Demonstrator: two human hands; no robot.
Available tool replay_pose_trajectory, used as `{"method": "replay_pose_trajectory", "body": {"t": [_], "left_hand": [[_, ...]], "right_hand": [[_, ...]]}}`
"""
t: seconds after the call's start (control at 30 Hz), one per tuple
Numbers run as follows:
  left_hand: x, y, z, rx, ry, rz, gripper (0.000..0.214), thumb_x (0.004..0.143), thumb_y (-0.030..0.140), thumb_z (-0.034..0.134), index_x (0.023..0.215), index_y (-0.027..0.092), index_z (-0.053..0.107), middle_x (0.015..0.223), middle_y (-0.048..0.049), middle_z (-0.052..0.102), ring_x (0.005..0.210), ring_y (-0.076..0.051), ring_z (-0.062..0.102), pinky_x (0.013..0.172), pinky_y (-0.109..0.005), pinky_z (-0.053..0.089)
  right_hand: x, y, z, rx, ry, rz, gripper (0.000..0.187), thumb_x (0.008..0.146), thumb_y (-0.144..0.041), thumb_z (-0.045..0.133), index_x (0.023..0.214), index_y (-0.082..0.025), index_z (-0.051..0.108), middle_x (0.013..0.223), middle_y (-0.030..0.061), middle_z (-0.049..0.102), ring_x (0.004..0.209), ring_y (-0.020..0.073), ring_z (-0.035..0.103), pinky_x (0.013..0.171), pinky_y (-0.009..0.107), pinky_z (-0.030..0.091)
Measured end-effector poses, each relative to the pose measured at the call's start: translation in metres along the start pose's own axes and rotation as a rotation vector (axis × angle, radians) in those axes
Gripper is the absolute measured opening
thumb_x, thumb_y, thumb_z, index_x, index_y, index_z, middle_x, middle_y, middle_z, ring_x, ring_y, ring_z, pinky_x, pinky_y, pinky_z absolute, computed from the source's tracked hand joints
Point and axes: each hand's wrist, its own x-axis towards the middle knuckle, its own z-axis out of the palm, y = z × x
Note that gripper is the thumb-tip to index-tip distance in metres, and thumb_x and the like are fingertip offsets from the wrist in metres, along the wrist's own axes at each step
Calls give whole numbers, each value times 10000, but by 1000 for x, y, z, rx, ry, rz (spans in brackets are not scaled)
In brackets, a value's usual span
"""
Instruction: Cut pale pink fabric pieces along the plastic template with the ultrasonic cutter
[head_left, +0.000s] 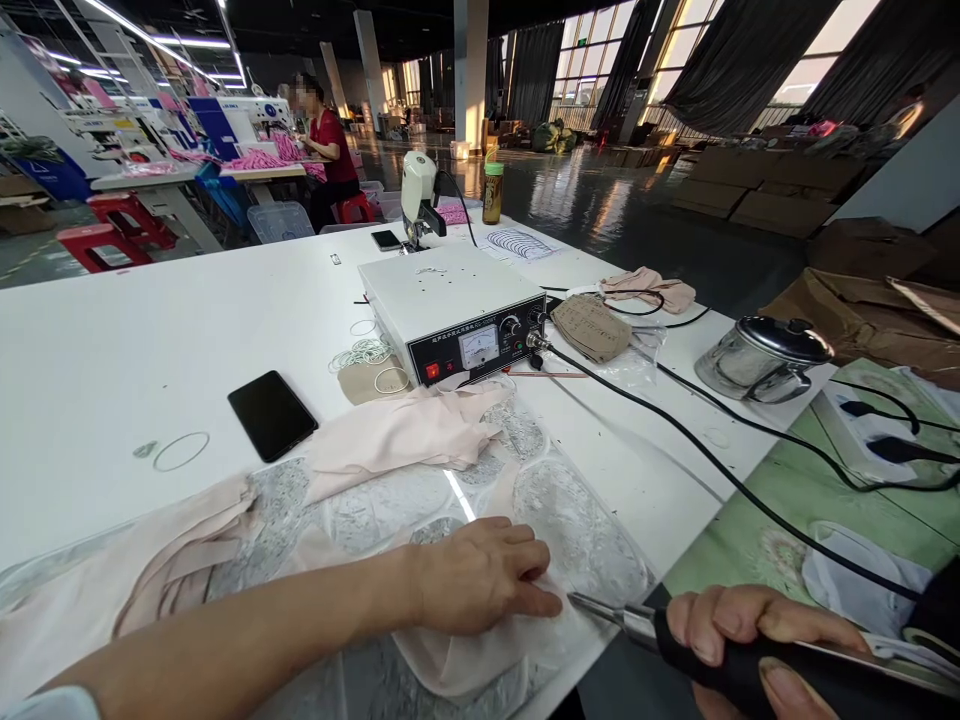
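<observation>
Through the head camera I'm looking into a sewing workshop in a large factory hall. Off to my left I make out industrial sewing machines [247,110], with a person [334,150] seated by heaps of pink fabric [259,160]. Strip lights [191,42] hang overhead, thick columns [470,85] stand along the hall, and cardboard boxes [795,170] are piled to my right. On the white surface [135,330] before me I see pale fabric pieces [397,430] and a control box [450,290] with a meter.
</observation>
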Motion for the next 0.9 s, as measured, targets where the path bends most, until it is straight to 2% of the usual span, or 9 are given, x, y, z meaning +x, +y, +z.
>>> {"method": "replay_pose_trajectory", "body": {"t": [0.17, 0.33, 0.53, 0.67, 0.77, 0.9], "left_hand": [[-1, 2, 0, 19, 21, -14, 165, 907, 102, 575, 1021, 209, 629, 865, -24, 543, 757, -163, 493, 696, -285, 388], [-1, 3, -1, 25, 16, -20, 209, 907, 116, 579, 1094, 207, 602, 892, -26, 556, 773, -171, 503, 687, -295, 390], [-1, 3, -4, 36, 3, -42, 144, 960, 133, 511, 1080, 182, 572, 894, -33, 557, 764, -163, 516, 707, -283, 417], [-3, 5, -9, 60, 44, -48, 193, 984, 91, 419, 1106, 147, 557, 890, -56, 568, 782, -177, 532, 709, -293, 432], [-3, 6, -14, 108, 84, -29, 215, 1005, 79, 380, 1117, 114, 561, 917, -78, 589, 799, -184, 539, 713, -305, 443], [-2, 10, -18, 183, 125, 24, 234, 1016, 66, 353, 1112, 64, 566, 894, -89, 599, 717, -171, 522, 645, -305, 438]], "right_hand": [[2, -4, 5, -29, -7, 27, 111, 790, -251, 662, 779, -221, 556, 689, -21, 523, 523, 113, 514, 487, 291, 534], [2, -8, 13, -6, 15, 4, 127, 790, -283, 678, 787, -220, 568, 681, -22, 521, 515, 107, 518, 489, 280, 537], [2, -3, 8, -26, -61, -32, 94, 841, -279, 634, 851, -233, 553, 706, -13, 540, 541, 127, 557, 509, 298, 546], [0, 0, 3, -12, -111, 12, 24, 895, -250, 561, 905, -252, 539, 751, -7, 536, 595, 137, 572, 566, 331, 553], [1, 0, 3, -18, -114, 17, 31, 915, -253, 543, 896, -261, 519, 749, -14, 527, 600, 131, 578, 569, 311, 546], [3, -1, 6, -33, -116, -8, 57, 924, -300, 550, 896, -269, 513, 730, -24, 526, 580, 125, 580, 564, 291, 532]]}}
